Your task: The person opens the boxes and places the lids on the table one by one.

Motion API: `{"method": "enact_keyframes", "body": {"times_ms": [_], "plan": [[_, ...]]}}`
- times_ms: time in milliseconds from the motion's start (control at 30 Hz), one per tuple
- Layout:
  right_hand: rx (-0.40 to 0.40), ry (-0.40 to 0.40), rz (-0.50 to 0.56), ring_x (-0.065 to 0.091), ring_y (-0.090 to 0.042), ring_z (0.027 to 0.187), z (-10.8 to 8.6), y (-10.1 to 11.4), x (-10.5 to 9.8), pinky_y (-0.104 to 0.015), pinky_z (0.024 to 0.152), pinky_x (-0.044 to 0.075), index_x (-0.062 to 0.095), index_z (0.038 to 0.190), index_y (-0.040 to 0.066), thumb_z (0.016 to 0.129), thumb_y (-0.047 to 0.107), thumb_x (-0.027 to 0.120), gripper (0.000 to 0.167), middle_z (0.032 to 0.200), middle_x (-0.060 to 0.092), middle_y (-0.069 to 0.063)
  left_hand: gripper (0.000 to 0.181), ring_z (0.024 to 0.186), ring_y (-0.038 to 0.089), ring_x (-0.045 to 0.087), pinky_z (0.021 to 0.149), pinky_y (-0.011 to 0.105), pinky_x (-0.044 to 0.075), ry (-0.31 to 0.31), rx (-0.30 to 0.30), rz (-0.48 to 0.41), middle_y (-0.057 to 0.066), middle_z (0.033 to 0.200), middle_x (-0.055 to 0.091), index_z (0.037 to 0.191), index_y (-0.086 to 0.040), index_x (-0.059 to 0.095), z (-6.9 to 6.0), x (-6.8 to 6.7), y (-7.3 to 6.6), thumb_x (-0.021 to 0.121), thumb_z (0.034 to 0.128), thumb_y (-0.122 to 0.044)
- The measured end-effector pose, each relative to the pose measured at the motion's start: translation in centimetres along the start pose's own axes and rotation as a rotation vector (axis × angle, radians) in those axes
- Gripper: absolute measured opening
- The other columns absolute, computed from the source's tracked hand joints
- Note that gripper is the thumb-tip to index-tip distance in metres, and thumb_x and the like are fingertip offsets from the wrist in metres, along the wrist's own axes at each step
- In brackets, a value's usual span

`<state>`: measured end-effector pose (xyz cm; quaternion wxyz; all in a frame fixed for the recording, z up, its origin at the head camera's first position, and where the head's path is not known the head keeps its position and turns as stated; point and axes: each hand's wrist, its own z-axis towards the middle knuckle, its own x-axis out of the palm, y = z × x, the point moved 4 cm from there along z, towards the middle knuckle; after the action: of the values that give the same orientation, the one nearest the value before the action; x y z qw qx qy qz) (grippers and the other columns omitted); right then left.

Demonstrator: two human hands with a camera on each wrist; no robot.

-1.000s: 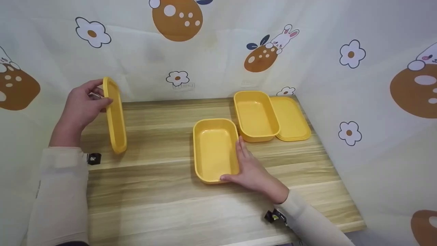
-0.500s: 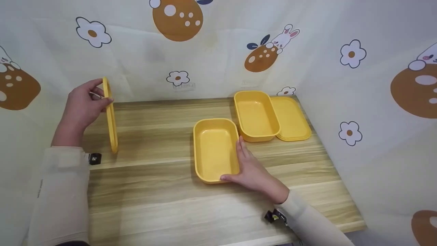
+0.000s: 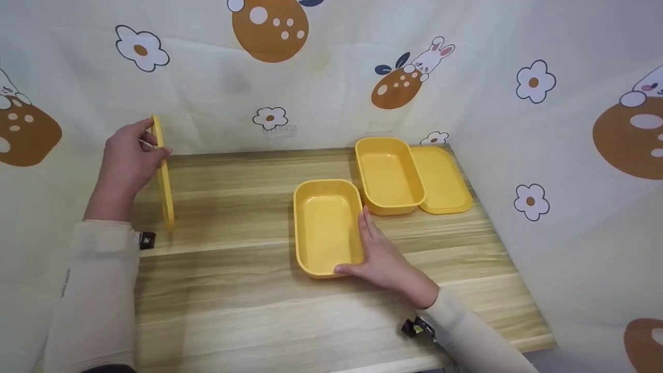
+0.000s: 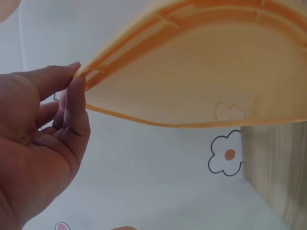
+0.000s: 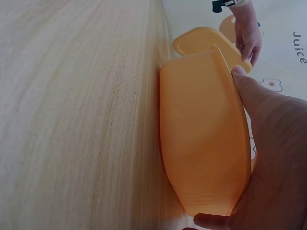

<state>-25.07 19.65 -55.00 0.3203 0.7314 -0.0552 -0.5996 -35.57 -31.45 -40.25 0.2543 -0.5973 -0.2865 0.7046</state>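
My left hand [image 3: 127,158] pinches a yellow lid [image 3: 164,191] by its edge, thumb against fingertips. The lid hangs upright above the table's left side, seen almost edge-on from the head. Its ribbed rim and one broad face show in the left wrist view, where the lid [image 4: 201,72] is slightly see-through. On the table, a yellow food container [image 3: 329,228] stands lidless. My right hand [image 3: 386,261] holds it at the near right corner, thumb at the near rim and fingers along the right side. The container's outer wall [image 5: 206,129] fills the middle of the right wrist view.
A second yellow container [image 3: 391,176], also uncovered, stands behind and to the right of the held one. Beside it lies another yellow lid [image 3: 443,178], partly hidden under its edge. A printed cloth [image 3: 331,77] rises behind the wooden table [image 3: 248,311] and along its sides.
My left hand has turned the lid from showing its inner face to nearly edge-on, its lower end swinging left. My right hand and the containers stay put.
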Motion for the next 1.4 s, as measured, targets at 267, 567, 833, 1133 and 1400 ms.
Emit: {"method": "enact_keyframes", "body": {"times_ms": [267,567,833,1133,1400], "plan": [[-0.011,-0.011,0.004,0.016,-0.046,0.166,0.0,0.2,-0.1,-0.063,0.129,0.027,0.001,0.176,0.001,0.083,0.080,0.081,0.146,0.184,-0.010,-0.015,0.069,0.111,0.042,0.058,0.088,0.041,0.059,-0.014,0.023,0.131,0.026,0.126,0.051,0.167,0.004,0.039,0.1,0.6,-0.7,0.070,0.1060,-0.007],[-0.004,-0.003,0.011,0.014,-0.045,0.166,-0.1,0.1,-0.1,-0.062,0.130,0.025,-0.001,0.176,0.002,0.083,0.080,0.081,0.146,0.183,-0.009,-0.015,0.025,0.099,0.046,0.053,0.083,0.059,0.051,-0.061,0.078,0.212,0.027,0.111,0.051,0.122,0.009,0.054,0.1,1.7,-1.0,0.067,0.1021,0.000],[0.002,-0.002,0.014,0.013,-0.044,0.166,-0.1,0.1,-0.1,-0.060,0.130,0.025,-0.002,0.176,0.004,0.083,0.081,0.081,0.147,0.183,-0.011,-0.013,0.030,0.100,0.049,0.053,0.089,0.065,0.052,-0.027,0.044,0.245,0.030,0.115,0.048,0.127,0.012,0.053,0.4,2.2,-1.0,0.063,0.1026,0.000],[0.007,0.004,0.007,0.013,-0.044,0.167,0.0,0.1,-0.1,-0.061,0.130,0.026,-0.002,0.176,0.003,0.082,0.082,0.080,0.147,0.183,-0.012,-0.012,0.035,0.099,0.050,0.055,0.085,0.065,0.053,0.012,0.058,0.262,0.031,0.114,0.050,0.132,0.015,0.052,0.8,3.3,-0.9,0.063,0.1028,-0.001],[0.011,0.011,0.004,0.011,-0.043,0.167,0.0,0.0,0.0,-0.059,0.131,0.024,-0.003,0.175,0.004,0.082,0.084,0.079,0.148,0.182,-0.012,-0.013,0.041,0.106,0.052,0.054,0.093,0.068,0.052,0.066,0.073,0.259,0.034,0.122,0.050,0.135,0.019,0.050,1.6,5.1,-0.2,0.064,0.1025,-0.001]]}}
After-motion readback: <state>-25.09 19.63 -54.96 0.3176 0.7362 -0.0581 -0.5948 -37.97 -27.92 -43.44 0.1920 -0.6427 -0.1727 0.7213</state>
